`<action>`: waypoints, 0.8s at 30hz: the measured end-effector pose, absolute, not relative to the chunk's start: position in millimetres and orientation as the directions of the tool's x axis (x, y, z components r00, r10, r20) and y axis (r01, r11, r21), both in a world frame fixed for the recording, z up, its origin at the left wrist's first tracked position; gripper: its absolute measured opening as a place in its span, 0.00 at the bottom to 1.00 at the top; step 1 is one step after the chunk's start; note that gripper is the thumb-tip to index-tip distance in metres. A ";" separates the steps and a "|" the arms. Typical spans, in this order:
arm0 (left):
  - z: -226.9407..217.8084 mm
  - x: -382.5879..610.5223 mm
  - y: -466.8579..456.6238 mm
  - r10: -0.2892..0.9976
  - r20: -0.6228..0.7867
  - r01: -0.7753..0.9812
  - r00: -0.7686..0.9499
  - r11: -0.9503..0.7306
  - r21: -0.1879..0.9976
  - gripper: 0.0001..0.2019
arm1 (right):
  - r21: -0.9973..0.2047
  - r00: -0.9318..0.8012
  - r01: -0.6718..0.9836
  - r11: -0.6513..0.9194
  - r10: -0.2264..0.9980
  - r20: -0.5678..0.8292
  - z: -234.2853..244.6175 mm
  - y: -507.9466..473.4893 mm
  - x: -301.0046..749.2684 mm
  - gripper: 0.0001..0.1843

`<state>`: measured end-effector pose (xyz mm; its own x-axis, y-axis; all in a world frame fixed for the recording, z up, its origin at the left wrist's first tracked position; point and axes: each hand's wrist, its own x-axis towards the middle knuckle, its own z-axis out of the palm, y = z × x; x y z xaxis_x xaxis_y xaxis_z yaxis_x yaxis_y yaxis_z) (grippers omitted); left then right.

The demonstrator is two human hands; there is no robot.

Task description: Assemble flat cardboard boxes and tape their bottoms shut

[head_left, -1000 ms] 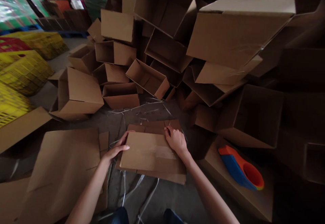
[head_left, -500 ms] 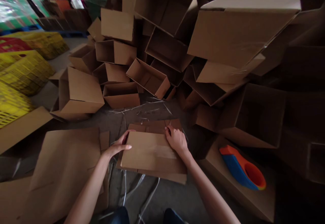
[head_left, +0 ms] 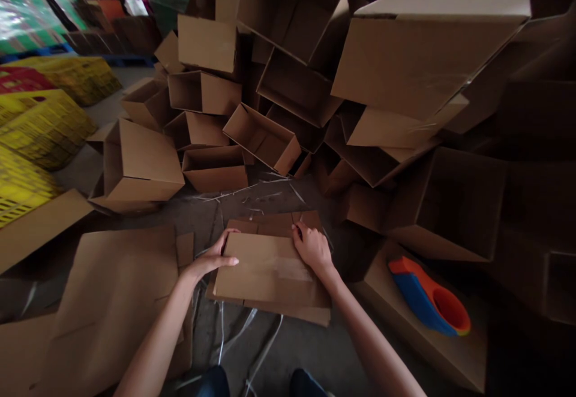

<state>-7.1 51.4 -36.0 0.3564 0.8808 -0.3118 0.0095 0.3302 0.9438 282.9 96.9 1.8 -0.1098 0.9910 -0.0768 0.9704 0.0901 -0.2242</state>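
Note:
A flattened cardboard box (head_left: 265,268) lies on the concrete floor in front of me, its flaps folded in layers. My left hand (head_left: 209,260) grips its left edge, with the fingers reaching over the top layer. My right hand (head_left: 312,248) sits on its far right corner, fingers curled over the upper edge. A blue and orange tape dispenser (head_left: 427,298) rests on a cardboard sheet (head_left: 382,301) to the right, out of reach of my fingers. Another large flat cardboard sheet (head_left: 112,301) lies left of my left forearm.
Open cardboard boxes (head_left: 265,139) lie heaped ahead and to the right, close to the flattened box. Yellow plastic crates (head_left: 45,127) stand at the left. White strapping strips (head_left: 243,331) and scraps lie on the floor, and wrapped green goods (head_left: 27,7) stand far back.
My left hand has slid slightly to the right, further over the cardboard's left edge. My right hand and the flattened box have barely moved.

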 end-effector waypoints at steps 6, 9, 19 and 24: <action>-28.7 -6.0 51.3 0.879 -0.335 0.031 0.339 0.346 0.938 0.37 | -0.233 -0.099 0.969 0.078 0.992 -0.080 2.5 96.7 281.9 0.17; -30.0 -5.5 51.4 0.880 -0.327 0.016 0.344 0.342 0.939 0.37 | -0.309 -0.124 0.945 0.107 0.992 -0.036 1.2 96.9 283.8 0.16; -42.8 -4.5 45.8 0.926 -0.256 0.009 0.277 0.264 0.965 0.36 | -0.447 -0.352 0.820 0.358 0.931 0.100 16.2 81.2 281.8 0.20; -40.2 -3.6 43.7 0.930 -0.243 0.019 0.276 0.248 0.969 0.37 | -0.484 -0.398 0.819 0.308 0.913 -0.093 23.3 67.4 272.7 0.38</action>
